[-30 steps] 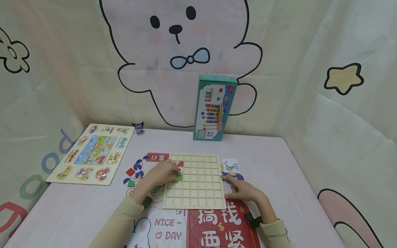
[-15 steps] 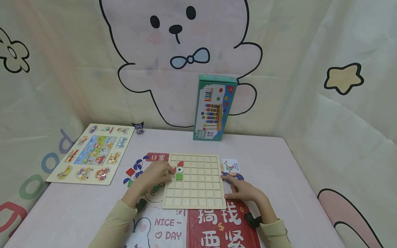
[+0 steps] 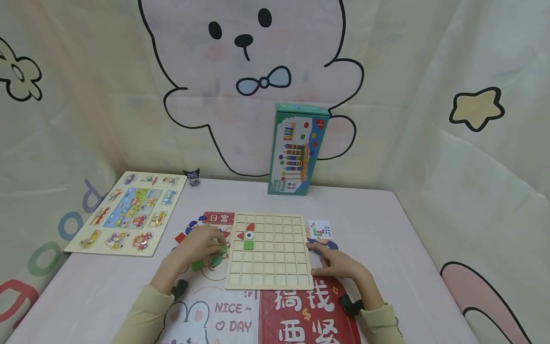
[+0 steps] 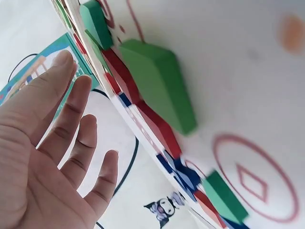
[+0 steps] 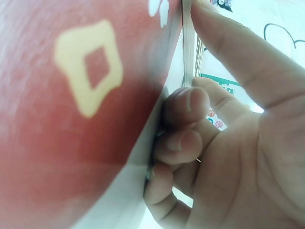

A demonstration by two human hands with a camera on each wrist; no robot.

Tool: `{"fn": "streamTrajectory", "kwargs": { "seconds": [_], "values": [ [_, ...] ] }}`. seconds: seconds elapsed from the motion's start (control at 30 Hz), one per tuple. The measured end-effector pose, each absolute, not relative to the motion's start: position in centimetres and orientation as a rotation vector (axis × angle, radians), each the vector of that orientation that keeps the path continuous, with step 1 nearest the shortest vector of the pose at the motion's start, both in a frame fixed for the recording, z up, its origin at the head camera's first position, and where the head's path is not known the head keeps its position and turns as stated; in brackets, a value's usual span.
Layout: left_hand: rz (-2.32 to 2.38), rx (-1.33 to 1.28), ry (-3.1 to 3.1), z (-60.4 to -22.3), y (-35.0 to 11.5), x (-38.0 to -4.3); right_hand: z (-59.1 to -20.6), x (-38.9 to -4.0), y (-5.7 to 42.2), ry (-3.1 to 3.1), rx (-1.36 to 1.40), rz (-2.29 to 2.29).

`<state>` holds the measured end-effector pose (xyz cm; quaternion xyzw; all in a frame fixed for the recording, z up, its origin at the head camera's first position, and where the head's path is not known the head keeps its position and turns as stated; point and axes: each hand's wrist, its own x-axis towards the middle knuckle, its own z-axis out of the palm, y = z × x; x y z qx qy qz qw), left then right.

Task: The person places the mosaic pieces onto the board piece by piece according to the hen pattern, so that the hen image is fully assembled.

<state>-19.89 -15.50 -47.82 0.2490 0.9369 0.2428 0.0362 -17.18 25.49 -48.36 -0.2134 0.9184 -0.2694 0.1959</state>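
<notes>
My left hand [image 3: 199, 246] hovers left of the wooden grid board [image 3: 275, 258], over loose coloured pieces. In the left wrist view its fingers [image 4: 83, 133] are loosely spread with nothing between them, apart from a thick green block [image 4: 157, 86]. Set in the board's upper left are a red curved piece [image 3: 250, 227], a white eye piece [image 3: 249, 235], a small red triangle [image 3: 241, 235] and a green square [image 3: 248, 245]. My right hand [image 3: 337, 263] touches the board's right edge with thumb and index finger; its other fingers [image 5: 178, 145] are bent beneath.
A picture card [image 3: 320, 230] lies beyond the right hand. A vehicle puzzle board [image 3: 161, 239] sits at the far left, near a small purple figure [image 3: 193, 177]. A tall green toy box [image 3: 296, 153] stands at the back. Printed paper [image 3: 232, 310] lies under the board.
My left hand has left the board and moved left over the loose pieces, uncovering the red triangle beside the eye piece. The right hand has stayed at the board's edge.
</notes>
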Motion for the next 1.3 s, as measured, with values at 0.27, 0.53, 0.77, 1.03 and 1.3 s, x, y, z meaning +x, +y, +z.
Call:
{"fn": "streamTrajectory", "kwargs": {
  "seconds": [0.27,0.53,0.77,1.03,1.3],
  "values": [
    [0.772,0.685,2.857,-47.8,-17.3,-18.6,-48.6,-17.2,25.6,2.569,-0.591,-0.756],
    [0.705,0.750,2.839,-47.5,-18.4,-17.6,-48.5,-17.2,25.7,2.570,-0.586,-0.760],
    [0.618,0.816,2.818,-47.7,-19.7,-16.6,-48.6,-17.2,25.7,2.566,-0.590,-0.769],
    [0.658,0.764,2.784,-47.7,-20.5,-15.9,-48.8,-17.3,25.7,2.569,-0.583,-0.760],
    [0.602,0.756,2.807,-47.7,-20.8,-16.0,-48.9,-17.4,25.8,2.570,-0.588,-0.757]
  ]
}}
